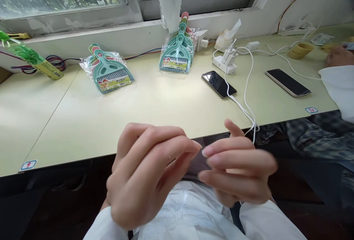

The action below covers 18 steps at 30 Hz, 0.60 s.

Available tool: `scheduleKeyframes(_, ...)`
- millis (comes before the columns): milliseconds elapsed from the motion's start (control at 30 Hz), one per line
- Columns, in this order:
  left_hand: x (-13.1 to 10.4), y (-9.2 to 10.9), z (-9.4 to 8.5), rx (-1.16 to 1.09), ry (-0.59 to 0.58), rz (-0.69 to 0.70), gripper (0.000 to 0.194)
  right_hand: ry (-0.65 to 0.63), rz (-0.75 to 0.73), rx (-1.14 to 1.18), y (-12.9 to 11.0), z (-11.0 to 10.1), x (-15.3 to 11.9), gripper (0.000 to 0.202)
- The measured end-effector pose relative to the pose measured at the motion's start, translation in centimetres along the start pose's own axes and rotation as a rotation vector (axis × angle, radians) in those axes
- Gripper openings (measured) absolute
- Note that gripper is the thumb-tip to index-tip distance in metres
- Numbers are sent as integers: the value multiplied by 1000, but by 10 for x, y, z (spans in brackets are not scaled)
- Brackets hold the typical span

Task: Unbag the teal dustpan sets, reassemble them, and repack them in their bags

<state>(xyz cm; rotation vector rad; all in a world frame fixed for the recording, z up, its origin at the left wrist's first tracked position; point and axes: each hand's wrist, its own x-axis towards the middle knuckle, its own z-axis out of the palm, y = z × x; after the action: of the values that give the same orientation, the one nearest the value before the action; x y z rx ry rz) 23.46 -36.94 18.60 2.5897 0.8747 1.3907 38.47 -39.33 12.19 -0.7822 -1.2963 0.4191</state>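
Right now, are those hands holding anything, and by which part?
Nothing visible in either the left hand or right hand; something tiny could be hidden.

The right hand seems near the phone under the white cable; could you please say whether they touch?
Apart: the head view shows a strip of bare tabletop between the right hand and the phone.

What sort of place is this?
Maybe a shared workroom: the long table has number stickers on its edge, bagged dustpan-and-brush sets sit on it, and another person's sleeve shows at the right.
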Motion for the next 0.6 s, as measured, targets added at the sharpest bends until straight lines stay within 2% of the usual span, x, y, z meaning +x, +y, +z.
scheduleKeyframes(67,2,1,-1,-26,14,-1,20,94,-121,84,0,-5,2,8)
scheduleKeyframes(100,3,1,-1,-38,11,0,21,100,-96,149,0,-9,5,10)
scheduleKeyframes(200,4,1,0,-81,-21,-14,20,1,81,387,-1,-20,15,22)
scheduleKeyframes(300,2,0,1,-125,-69,-27,19,-52,141,555,-3,-24,22,24)
scheduleKeyframes(433,3,-1,0,-146,-131,-16,17,-88,173,610,0,-21,25,26)
scheduleKeyframes(600,4,-4,-6,-164,-215,-5,4,-128,142,589,6,-21,25,24)
